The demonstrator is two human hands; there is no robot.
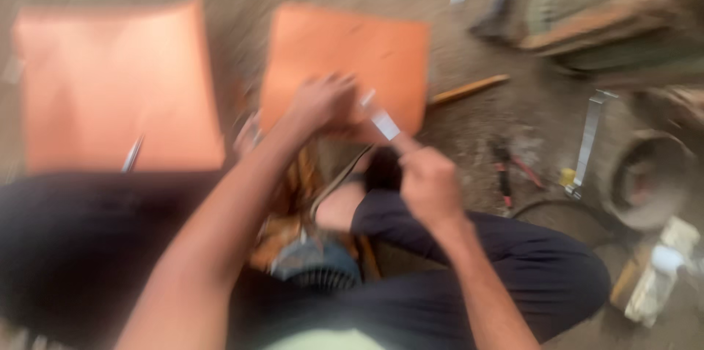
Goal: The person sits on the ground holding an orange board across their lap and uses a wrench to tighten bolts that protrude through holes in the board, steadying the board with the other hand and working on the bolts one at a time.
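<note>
Frame blurred by motion. Left hand (pixel 320 103), centre frame, fingers curled down onto the near edge of an orange sheet (pixel 345 64); exact grip unclear. Right hand (pixel 429 183), just lower right, fingers closed on a small pale strip (pixel 383 124) that touches the sheet's edge. Second orange sheet (pixel 117 86) upper left. Red-handled pliers (pixel 510 170) on the dirt floor, right of centre.

Your left hand (pixel 321 103) reaches forward on a long, nearly straight bare forearm, fingers curled downward in a loose fist. Your right hand (pixel 429 183) sits nearer, arm bent at the elbow, fingers closed with the forefinger stretched toward the left hand. Motion blur hides finer detail.
</note>
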